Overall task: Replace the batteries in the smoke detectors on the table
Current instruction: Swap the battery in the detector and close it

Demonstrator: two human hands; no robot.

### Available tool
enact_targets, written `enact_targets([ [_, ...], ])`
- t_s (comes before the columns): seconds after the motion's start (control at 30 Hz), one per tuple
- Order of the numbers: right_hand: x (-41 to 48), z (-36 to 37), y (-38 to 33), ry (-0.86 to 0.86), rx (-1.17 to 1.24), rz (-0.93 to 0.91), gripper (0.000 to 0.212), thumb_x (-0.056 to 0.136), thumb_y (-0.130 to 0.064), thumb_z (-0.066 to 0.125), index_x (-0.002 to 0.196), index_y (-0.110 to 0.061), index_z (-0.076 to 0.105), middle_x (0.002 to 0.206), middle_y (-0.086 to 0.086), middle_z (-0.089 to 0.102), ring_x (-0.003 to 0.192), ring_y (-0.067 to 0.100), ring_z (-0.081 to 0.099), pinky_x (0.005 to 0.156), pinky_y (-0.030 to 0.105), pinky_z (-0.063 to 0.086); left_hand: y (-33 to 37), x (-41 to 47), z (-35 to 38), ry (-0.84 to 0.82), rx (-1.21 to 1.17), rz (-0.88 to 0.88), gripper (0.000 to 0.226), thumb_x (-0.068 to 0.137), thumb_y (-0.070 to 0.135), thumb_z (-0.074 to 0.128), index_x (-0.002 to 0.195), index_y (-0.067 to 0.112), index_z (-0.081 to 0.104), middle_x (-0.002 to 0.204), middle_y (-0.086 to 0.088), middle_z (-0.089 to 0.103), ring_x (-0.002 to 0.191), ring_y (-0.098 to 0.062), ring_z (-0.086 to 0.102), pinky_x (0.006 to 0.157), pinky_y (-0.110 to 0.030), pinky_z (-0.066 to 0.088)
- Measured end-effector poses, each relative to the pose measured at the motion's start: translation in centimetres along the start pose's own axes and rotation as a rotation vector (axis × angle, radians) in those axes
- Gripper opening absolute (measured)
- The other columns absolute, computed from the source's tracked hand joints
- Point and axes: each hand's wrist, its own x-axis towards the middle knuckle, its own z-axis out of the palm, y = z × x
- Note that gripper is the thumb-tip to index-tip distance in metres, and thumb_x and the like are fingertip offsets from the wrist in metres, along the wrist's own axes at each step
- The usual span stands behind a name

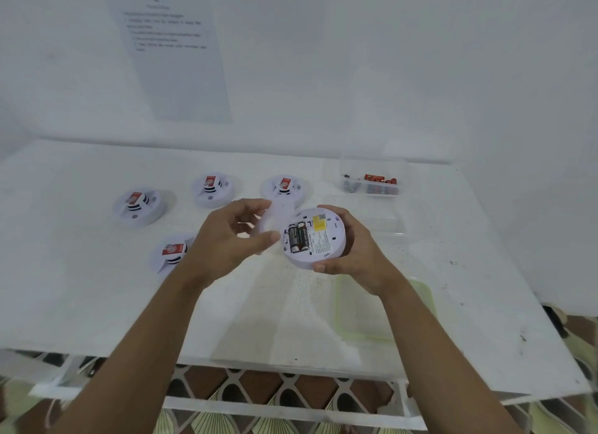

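White plastic nearly everywhere: the right hand (352, 249) grips an upturned smoke detector (318, 239) above the counter (97, 304), with its fingers curled round the rim. Two black batteries (297, 236) lie side by side in the open bay, next to a yellow label. Just beside it, the left hand (223, 236) holds the round back plate (275, 215) between thumb and fingers, though that part is blurred. Four more detectors (139, 207) sit on the counter behind and to the left. A clear box of batteries (372, 181) stands far right, well apart.
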Motion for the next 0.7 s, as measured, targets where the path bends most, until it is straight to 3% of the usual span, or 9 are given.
enact_targets([
  [0.17,0.0,0.4,-0.6,-0.051,-0.012,0.005,0.094,0.056,-0.01,0.09,0.141,-0.018,0.05,0.134,0.007,0.062,0.123,0.027,0.061,0.084,0.038,0.057,1.0,-0.2,1.6,-0.08,0.232,0.127,0.058,0.064,0.044,0.087,0.116,0.033,0.064,0.107,0.017,0.065,0.096,-0.003,0.06,0.078,-0.011,0.046],
  [0.37,0.1,0.4,-1.0,-0.086,-0.004,-0.007,0.092,0.061,-0.008,0.088,0.143,-0.016,0.049,0.136,0.012,0.061,0.125,0.032,0.06,0.096,0.045,0.055,1.4,-0.5,2.3,-0.082,0.26,0.135,0.052,0.07,0.038,0.086,0.116,0.034,0.064,0.111,0.02,0.061,0.103,0.0,0.056,0.077,0.0,0.036],
  [0.5,0.1,0.5,-1.2,-0.106,0.005,-0.007,0.091,0.062,-0.006,0.087,0.143,-0.014,0.048,0.135,0.013,0.062,0.123,0.031,0.062,0.093,0.04,0.055,1.4,-0.6,2.7,-0.085,0.227,0.145,0.054,0.067,0.044,0.085,0.116,0.037,0.063,0.113,0.022,0.058,0.104,0.0,0.055,0.08,-0.003,0.04],
  [0.7,0.1,0.7,-1.5,-0.116,0.014,-0.018,0.092,0.059,-0.005,0.087,0.143,-0.013,0.049,0.133,0.013,0.062,0.122,0.03,0.063,0.09,0.038,0.056,1.5,-0.6,2.8,-0.089,0.187,0.119,0.054,0.067,0.037,0.087,0.116,0.035,0.064,0.109,0.024,0.057,0.101,0.004,0.055,0.078,-0.005,0.043],
])
